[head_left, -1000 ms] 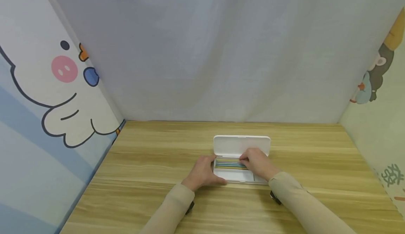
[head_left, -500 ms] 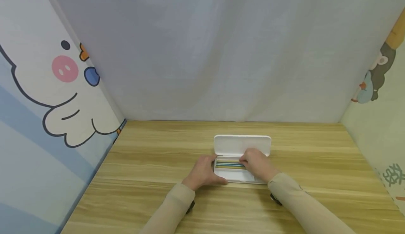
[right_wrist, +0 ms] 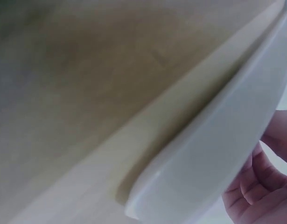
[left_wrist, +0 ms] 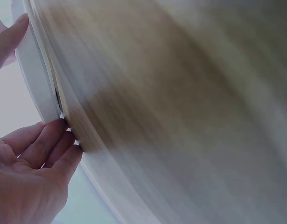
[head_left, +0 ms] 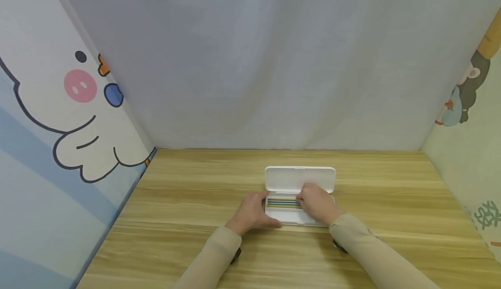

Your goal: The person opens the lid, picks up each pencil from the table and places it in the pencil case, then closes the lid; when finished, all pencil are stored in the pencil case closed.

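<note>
A white pencil case lies on the table, its lid raised at the back. Several slim yellow, blue and teal pencils lie lengthwise along the rear of its tray. My left hand grips the case's left end, thumb along the front edge and fingers behind; the left wrist view has those fingers against its corner. My right hand reaches over the right half, bent fingertips pinching at the rear pencils, whose right ends it covers. In the right wrist view, curled fingers show beyond the case wall.
The wood-grain table extends on both sides of the case. A grey curtain hangs along its back edge. Printed cartoon walls stand at left and right.
My right hand has edged slightly along the rear pencils, and the rearmost yellow one now lies flatter beside the others. The left hand keeps its hold on the case.
</note>
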`<state>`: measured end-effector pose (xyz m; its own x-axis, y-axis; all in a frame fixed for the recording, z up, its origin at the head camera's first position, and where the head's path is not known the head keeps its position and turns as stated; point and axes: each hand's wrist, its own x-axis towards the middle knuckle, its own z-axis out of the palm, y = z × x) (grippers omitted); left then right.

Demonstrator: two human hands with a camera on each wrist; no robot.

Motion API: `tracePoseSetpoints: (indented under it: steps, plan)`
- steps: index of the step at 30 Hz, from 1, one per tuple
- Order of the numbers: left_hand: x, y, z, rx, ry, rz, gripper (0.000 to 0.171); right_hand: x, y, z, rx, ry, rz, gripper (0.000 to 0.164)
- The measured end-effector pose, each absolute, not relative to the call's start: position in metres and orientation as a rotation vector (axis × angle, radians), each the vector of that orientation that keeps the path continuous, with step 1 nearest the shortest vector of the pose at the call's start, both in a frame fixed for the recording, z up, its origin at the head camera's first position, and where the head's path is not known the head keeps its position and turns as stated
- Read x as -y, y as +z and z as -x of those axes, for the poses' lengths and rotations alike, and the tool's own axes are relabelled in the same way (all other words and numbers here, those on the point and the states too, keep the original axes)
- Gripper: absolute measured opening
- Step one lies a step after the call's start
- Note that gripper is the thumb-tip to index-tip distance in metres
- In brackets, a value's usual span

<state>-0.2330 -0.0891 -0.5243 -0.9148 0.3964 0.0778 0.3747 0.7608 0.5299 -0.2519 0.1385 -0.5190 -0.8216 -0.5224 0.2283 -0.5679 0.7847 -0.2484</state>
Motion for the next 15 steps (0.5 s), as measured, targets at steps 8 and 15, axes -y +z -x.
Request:
tracePoseSetpoints:
  steps: [8, 15]
  plan:
    - [0.0888, -0.5229, 0.2333, -2.922, 0.856, -0.637, 0.078, -0.1363, -0.5142, 0.2500, 2.850, 0.476, -0.834, 0.008]
    - [0.0896, -0.5238, 0.2331, -2.893, 0.891, -0.636, 0.077, -0.1388, -0.5156, 0.2483, 2.843, 0.588, -0.832, 0.010]
